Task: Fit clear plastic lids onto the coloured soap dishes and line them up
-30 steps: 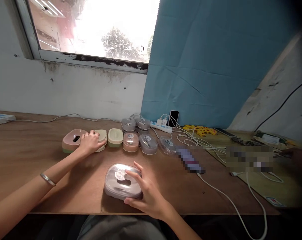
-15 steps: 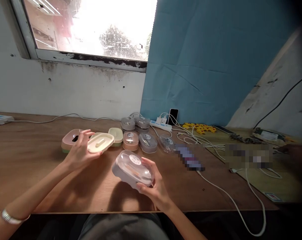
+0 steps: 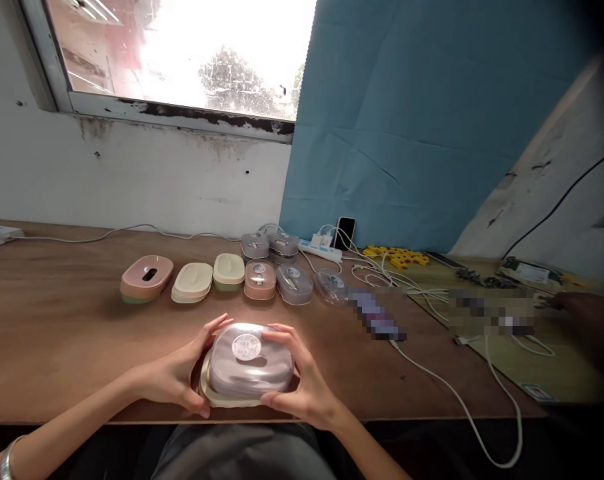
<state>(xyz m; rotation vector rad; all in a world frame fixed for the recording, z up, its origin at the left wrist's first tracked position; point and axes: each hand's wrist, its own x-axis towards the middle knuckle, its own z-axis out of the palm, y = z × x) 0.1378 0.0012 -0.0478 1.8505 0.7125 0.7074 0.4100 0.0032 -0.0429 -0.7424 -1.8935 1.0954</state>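
Near the front edge of the wooden table (image 3: 57, 333) sits a clear-lidded grey box (image 3: 251, 363) on top of a cream tray (image 3: 222, 399). My left hand (image 3: 175, 377) wraps the left side of the pair, fingers curled on the tray's rim. My right hand (image 3: 302, 383) grips the right side of the box, thumb below, fingers over the top. Both hands hold the stack together.
Behind runs a row of boxes: a pink one (image 3: 147, 278), a cream stack (image 3: 193, 282), a cream-green one (image 3: 229, 271), a brown one (image 3: 260, 280), and grey ones (image 3: 295, 283). A power strip (image 3: 322, 251), phone (image 3: 345, 233), white cables (image 3: 457, 400) lie right. Another person's hand (image 3: 582, 313) shows at far right.
My left hand brought the cream tray from the row to the front. My right hand lowered the grey box onto it; both hands now clasp the stack.
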